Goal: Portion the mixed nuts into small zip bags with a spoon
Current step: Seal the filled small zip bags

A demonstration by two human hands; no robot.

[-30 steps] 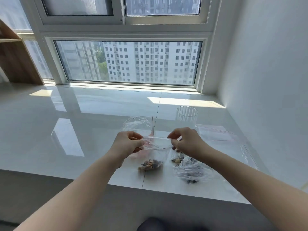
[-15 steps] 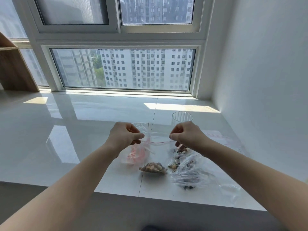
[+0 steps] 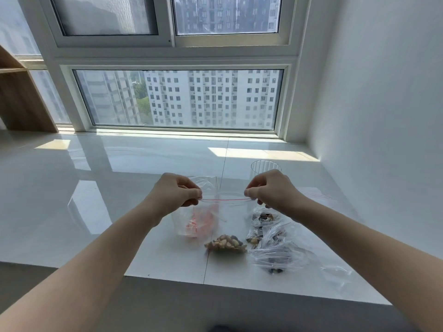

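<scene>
Both hands raised higher, left hand (image 3: 176, 191) and right hand (image 3: 269, 189) pinching zip bag (image 3: 225, 212) top corners, nuts (image 3: 226, 243) seemingly at bottom.

A small clear plastic zip bag with a red seal line (image 3: 225, 212) hangs upright above the glossy white tabletop (image 3: 119, 188), its top edge stretched level between its two upper corners, with a brown and tan heap of mixed nuts (image 3: 226, 243) gathered in its bottom. Just right of it, several more clear zip bags holding dark nuts (image 3: 268, 238) lie crumpled together on the tabletop. Behind the hanging bag lies a clear bag with something pink and red inside (image 3: 197, 222); what it holds cannot be told.
</scene>
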